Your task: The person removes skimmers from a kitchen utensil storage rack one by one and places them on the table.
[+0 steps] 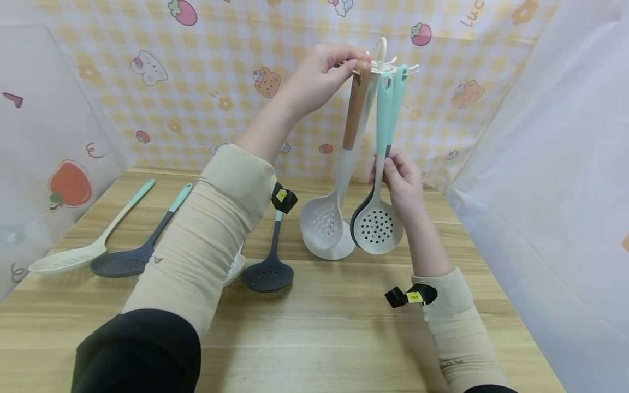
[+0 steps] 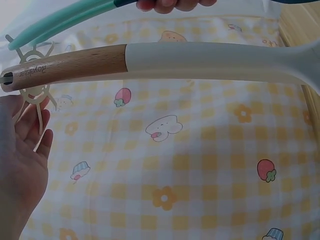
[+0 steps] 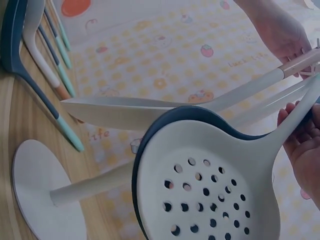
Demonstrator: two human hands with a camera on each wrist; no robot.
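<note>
Dark spoon and hand are already together: our right hand pinches its handle close to where mint turns to dark. Its bowl is mostly hidden behind a white skimmer, which hangs in front of it on the same side of the rack. We see the dark spoon's long axis standing nearly upright, the handle running up from our right fingers to the hooks and the bowl dropping below them, tilted a little toward our left.

We judge that the next move turns on the line between that handle's top end and the hook just beside it. Our right hand is the nearer one for steering the spoon, though it grips well below the hook; we cannot tell whether the hole is fully over the hook's tip.

Our left hand is up at the ring of hooks, across from the mint handles, its fingers bent around the rack's top. It is right at the end of the wooden-handled spoon, which slants down toward the rack's base; whether our left thumb also presses that handle, we cannot tell. More utensils lie on the table toward our left, well apart from both hands.
</note>
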